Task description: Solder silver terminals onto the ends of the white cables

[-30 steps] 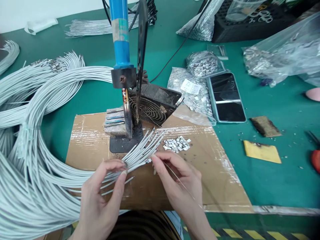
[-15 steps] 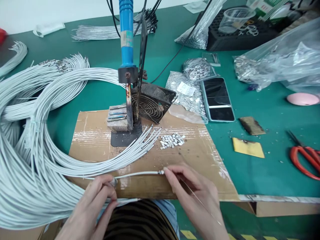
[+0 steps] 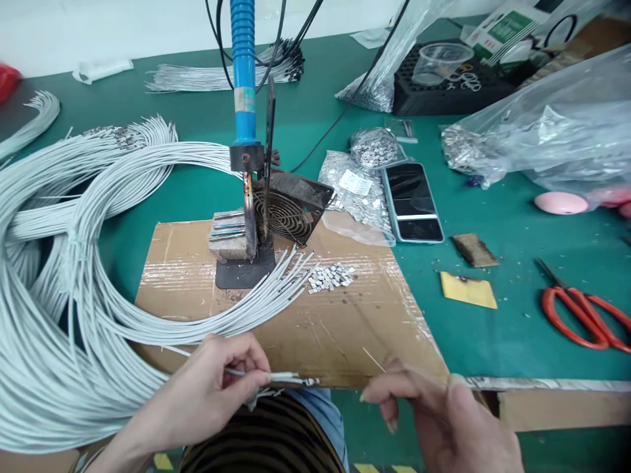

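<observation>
My left hand is closed around white cables, pinching them near their ends at the front edge of the cardboard. Small metal tips show on the cable ends to the right of my fingers. My right hand, partly blurred, is to the right of those ends and apart from them. A thin silvery wire, which looks like solder wire, sticks up from its fingers. Behind my hands, a fanned bundle of white cables lies on the cardboard, its ends beside a heap of small metal pieces.
A blue-handled soldering iron stands upright by a small fan on the cardboard sheet. Large cable coils fill the left. Farther right lie a phone, a yellow sponge, red-handled scissors and plastic bags.
My left hand has moved right and gathered the single cable in with others at the front edge. My right hand has let go of the cable's end and moved away to the right.
</observation>
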A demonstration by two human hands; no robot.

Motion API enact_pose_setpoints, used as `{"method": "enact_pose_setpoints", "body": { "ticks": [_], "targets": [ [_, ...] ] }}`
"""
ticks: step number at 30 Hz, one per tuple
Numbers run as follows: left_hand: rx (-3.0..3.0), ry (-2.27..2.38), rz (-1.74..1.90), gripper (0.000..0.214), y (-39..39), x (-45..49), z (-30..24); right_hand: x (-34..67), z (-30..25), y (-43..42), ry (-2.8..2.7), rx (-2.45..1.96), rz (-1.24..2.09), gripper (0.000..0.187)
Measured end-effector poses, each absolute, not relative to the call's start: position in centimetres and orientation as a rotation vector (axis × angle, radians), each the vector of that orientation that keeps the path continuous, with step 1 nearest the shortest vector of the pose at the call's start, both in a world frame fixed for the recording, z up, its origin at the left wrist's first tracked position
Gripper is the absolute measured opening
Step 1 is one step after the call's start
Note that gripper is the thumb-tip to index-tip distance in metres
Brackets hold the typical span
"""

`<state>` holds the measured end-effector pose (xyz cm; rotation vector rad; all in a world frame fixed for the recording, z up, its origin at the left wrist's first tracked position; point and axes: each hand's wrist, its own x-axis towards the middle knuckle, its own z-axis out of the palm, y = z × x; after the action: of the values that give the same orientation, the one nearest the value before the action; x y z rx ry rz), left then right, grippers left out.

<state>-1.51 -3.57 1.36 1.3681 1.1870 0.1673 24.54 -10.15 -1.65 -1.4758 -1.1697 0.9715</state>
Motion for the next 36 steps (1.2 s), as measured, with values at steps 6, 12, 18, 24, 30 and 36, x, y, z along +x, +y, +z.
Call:
{"method": "enact_pose_setpoints", "body": {
  "ticks": [6,12,18,24,30,36],
  "targets": [
    [1.078,1.122,0.412,0.025,-2.8,-1.0,0.1,21.6,-1.2,-7.6,-1.048,-1.433,1.057,0.046],
    [0.955,1.192,0.602,0.037,-2.6,-0.7,0.1,18.7,-1.9,-6.0,-1.137,-1.382,1.126,0.011],
    [0.879,1.232,0.685,0.034,-3.1,-0.3,1.1,17.1,-2.2,-5.0,-1.124,-1.248,1.22,0.012],
    [0.932,1.243,0.663,0.031,-3.0,-0.5,0.7,16.8,-1.8,-4.7,-1.078,-1.196,1.248,0.016],
    [0.949,1.282,0.681,0.029,-3.1,-0.3,0.7,16.5,-2.2,-5.1,-1.027,-1.164,1.277,0.017],
    [0.912,1.277,0.71,0.026,-3.3,0.0,1.1,16.6,-2.2,-4.9,-0.977,-1.141,1.354,0.014]
  ]
}}
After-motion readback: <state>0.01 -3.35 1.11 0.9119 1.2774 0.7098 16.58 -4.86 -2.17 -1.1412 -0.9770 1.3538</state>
